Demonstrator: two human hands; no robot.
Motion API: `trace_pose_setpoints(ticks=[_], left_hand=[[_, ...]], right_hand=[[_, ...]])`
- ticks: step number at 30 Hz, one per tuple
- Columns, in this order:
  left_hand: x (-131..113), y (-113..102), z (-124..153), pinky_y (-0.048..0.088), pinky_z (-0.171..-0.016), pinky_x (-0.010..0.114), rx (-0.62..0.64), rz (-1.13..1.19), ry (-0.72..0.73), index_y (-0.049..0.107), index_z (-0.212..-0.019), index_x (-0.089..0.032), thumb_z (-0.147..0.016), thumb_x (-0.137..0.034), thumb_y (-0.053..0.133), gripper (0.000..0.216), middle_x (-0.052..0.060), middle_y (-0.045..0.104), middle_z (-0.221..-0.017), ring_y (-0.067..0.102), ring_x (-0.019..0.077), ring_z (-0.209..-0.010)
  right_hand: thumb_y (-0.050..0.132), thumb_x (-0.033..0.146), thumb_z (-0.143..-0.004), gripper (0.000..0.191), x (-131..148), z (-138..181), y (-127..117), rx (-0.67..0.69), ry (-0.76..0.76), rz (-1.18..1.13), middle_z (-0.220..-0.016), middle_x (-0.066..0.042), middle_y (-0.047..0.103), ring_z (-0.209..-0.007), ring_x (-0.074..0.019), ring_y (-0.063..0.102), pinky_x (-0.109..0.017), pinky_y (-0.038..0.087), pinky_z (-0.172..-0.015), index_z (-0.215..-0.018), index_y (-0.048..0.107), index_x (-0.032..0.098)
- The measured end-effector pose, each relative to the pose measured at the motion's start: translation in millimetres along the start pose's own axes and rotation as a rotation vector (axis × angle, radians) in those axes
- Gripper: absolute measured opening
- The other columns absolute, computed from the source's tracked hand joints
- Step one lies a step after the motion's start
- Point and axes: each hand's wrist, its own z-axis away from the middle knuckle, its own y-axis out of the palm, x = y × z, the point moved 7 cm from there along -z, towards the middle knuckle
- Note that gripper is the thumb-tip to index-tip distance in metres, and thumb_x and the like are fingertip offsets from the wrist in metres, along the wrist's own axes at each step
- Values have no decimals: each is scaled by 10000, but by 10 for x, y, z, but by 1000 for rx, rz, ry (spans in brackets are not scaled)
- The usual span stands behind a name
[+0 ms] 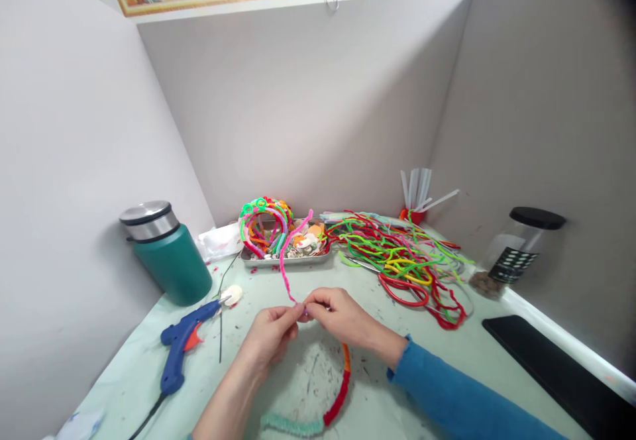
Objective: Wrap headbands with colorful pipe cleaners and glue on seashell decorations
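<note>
A fuzzy pink pipe cleaner (285,261) rises from my fingertips and leans toward the metal tray. My left hand (272,337) is closed in a pinch at its lower end. My right hand (340,314) pinches at the same spot, its fingertips touching the left ones. A small purple bit shows between the fingers. Below my hands curves a headband (338,397) wrapped in orange, red and teal pipe cleaner. Its orange end runs up behind my right hand, where the rest is hidden.
A blue glue gun (181,347) and a teal bottle (171,258) are at left. Behind my hands, a metal tray (285,262) holds wrapped headbands (265,224). Right of it lie loose pipe cleaners (372,241) and red-handled scissors (405,292). A black-lidded jar (517,254) stands at right.
</note>
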Motion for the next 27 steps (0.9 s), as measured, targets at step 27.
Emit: trace_pose_setpoints(ticks=[27], left_hand=[[-157,128,54,134,-422,212,-60,-290,191,593,-605,-135,-662,-478,594,348,-86,290,-450,202,52,-423]], right_hand=[[501,185,-799,92,210,30,-131,-155,-147,103,-649,24,546,-613,-107,478,-215,336,-577,-724,554,180]])
